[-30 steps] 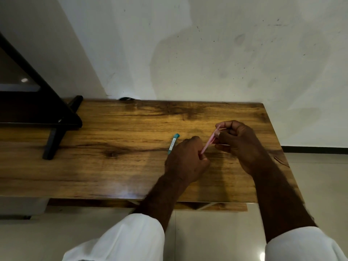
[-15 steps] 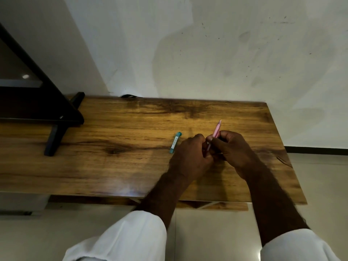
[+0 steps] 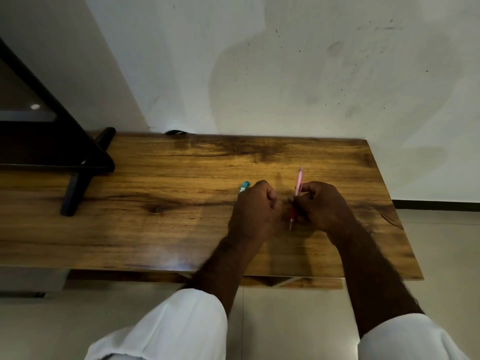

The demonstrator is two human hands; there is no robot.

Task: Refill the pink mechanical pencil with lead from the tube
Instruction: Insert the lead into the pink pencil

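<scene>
My right hand (image 3: 320,205) grips the pink mechanical pencil (image 3: 298,181) around its middle. The pencil stands almost upright, its cap end away from me and its darker tip (image 3: 291,224) pointing down toward the wooden table (image 3: 155,216). My left hand (image 3: 255,209) is curled into a loose fist just left of the pencil, fingertips close to the right hand; I cannot tell whether it pinches anything. The teal lead tube (image 3: 243,187) lies flat on the table behind my left hand, partly hidden by the knuckles.
A black stand with angled legs (image 3: 78,183) occupies the table's left end. A white wall (image 3: 285,74) runs right behind the table. The table's right edge (image 3: 389,203) lies near my right hand, with tiled floor beyond.
The pencil has swung from a slant between both hands to nearly upright in my right hand. My left hand has let go of it and drawn slightly left.
</scene>
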